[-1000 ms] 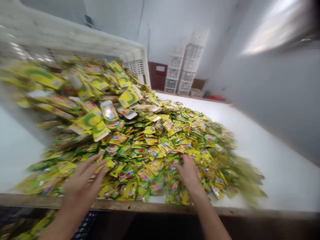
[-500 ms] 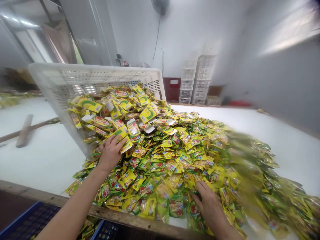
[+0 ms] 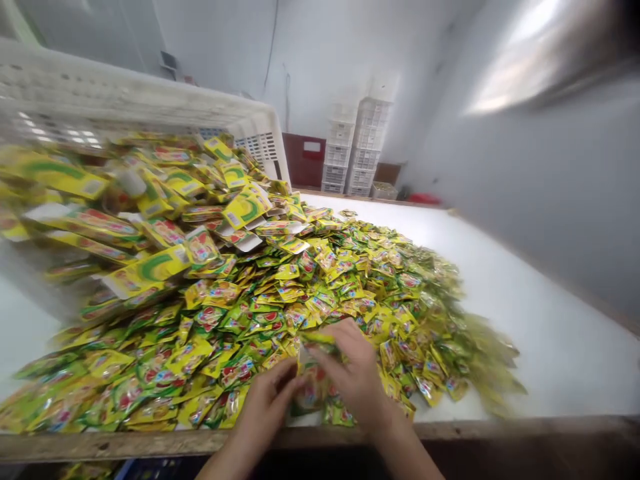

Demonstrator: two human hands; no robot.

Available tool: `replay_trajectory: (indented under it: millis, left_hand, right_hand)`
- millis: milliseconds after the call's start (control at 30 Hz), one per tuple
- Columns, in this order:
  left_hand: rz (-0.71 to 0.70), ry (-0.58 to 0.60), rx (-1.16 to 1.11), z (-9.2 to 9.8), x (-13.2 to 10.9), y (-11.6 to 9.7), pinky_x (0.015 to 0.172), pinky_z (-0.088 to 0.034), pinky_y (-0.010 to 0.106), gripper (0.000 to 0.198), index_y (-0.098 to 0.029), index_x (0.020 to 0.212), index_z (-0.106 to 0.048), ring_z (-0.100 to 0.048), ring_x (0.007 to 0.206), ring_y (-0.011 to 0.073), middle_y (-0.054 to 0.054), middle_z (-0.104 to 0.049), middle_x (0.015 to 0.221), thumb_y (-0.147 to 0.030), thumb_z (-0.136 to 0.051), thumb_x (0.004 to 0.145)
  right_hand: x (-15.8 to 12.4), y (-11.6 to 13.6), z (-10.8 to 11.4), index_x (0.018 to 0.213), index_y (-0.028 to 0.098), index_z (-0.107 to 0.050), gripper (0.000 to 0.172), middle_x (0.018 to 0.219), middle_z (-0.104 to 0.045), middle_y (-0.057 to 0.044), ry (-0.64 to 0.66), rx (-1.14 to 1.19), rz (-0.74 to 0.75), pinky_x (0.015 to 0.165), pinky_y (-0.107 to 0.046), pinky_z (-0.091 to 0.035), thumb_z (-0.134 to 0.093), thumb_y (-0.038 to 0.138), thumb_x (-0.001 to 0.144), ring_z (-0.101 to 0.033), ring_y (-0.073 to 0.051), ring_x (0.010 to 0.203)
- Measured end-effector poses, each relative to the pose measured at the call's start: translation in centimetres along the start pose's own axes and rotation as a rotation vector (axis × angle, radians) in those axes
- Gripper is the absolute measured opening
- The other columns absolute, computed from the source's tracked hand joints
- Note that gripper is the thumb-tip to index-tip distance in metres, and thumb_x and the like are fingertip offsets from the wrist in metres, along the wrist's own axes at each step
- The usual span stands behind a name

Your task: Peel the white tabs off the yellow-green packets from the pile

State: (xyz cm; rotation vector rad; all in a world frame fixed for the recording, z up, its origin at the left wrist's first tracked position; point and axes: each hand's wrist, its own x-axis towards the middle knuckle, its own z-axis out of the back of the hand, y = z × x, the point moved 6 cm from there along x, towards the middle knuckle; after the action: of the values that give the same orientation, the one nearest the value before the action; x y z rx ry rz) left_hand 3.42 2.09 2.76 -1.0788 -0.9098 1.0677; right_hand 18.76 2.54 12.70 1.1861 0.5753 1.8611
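Note:
Near the table's front edge my two hands come together over small glossy yellow-green packets. My right hand (image 3: 357, 373) is curled, thumb and fingers closed on packets (image 3: 313, 387) printed with red fruit; blur hides how many. Fingers bent, my left hand (image 3: 265, 407) grips the left edge of the same packets. Around both hands spreads a big heap of like packets (image 3: 280, 307). Up the slope to the left lie small yellow cardboard boxes (image 3: 155, 267), some with white flaps open. They spill from a white plastic crate (image 3: 175, 100) tipped on its side.
The white tabletop (image 3: 500, 287) has a wooden front rim (image 3: 165, 443). Loose packets (image 3: 480, 353) lie at the heap's right end. Stacked white crates (image 3: 367, 147) stand by the far wall, beside a dark red panel (image 3: 303, 160). A blue basket (image 3: 150, 469) sits below the table edge.
My left hand has left a yellow box by the crate and come down beside my right hand. My right hand has moved inward with packets. The view has shifted right and closer.

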Motion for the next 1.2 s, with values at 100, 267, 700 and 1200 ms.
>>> replay_trajectory:
  millis: [100, 267, 700, 1200]
  left_hand:
    - [0.027, -0.015, 0.047, -0.9, -0.4, 1.5, 0.081, -0.049, 0.028, 0.025, -0.021, 0.101, -0.070, -0.065, 0.089, 0.0232, 0.004, -0.073, 0.093, -0.039, -0.059, 0.089]
    - [0.039, -0.021, 0.105, -0.8, -1.5, 1.4, 0.069, -0.045, 0.025, 0.024, -0.021, 0.098, -0.068, -0.062, 0.076, 0.0203, 0.001, -0.068, 0.080, -0.041, -0.057, 0.090]
    - [0.068, 0.011, -0.269, -1.9, -2.3, 1.3, 0.078, -0.049, 0.027, 0.023, -0.021, 0.101, -0.069, -0.063, 0.088, 0.0208, 0.003, -0.070, 0.091, -0.036, -0.068, 0.084]
    - [0.032, 0.043, -0.320, -1.7, -2.0, 0.9, 0.097, -0.045, 0.034, 0.038, -0.025, 0.123, -0.065, -0.061, 0.112, 0.0256, 0.005, -0.070, 0.120, -0.032, -0.066, 0.086]
  right_hand:
    - [-0.9, -0.7, -0.9, 0.106, 0.023, -0.066, 0.016, 0.097, -0.065, -0.004, 0.144, -0.190, 0.043, 0.087, -0.035, -0.040, -0.062, 0.019, 0.091, -0.053, -0.020, 0.094]
    - [-1.8, -1.8, -1.2, 0.078, 0.019, -0.061, 0.009, 0.086, -0.059, -0.002, 0.376, -0.388, -0.060, 0.077, -0.029, -0.040, -0.065, 0.012, 0.083, -0.053, -0.018, 0.086]
    - [-0.2, 0.8, -1.0, 0.076, 0.021, -0.067, 0.015, 0.092, -0.060, -0.002, 0.379, -0.334, 0.028, 0.079, -0.031, -0.042, -0.066, 0.007, 0.082, -0.051, -0.019, 0.093]
    - [-1.0, -0.6, -2.7, 0.080, 0.022, -0.073, 0.012, 0.100, -0.062, -0.003, 0.403, -0.312, 0.051, 0.083, -0.032, -0.045, -0.070, 0.011, 0.082, -0.051, -0.019, 0.096]
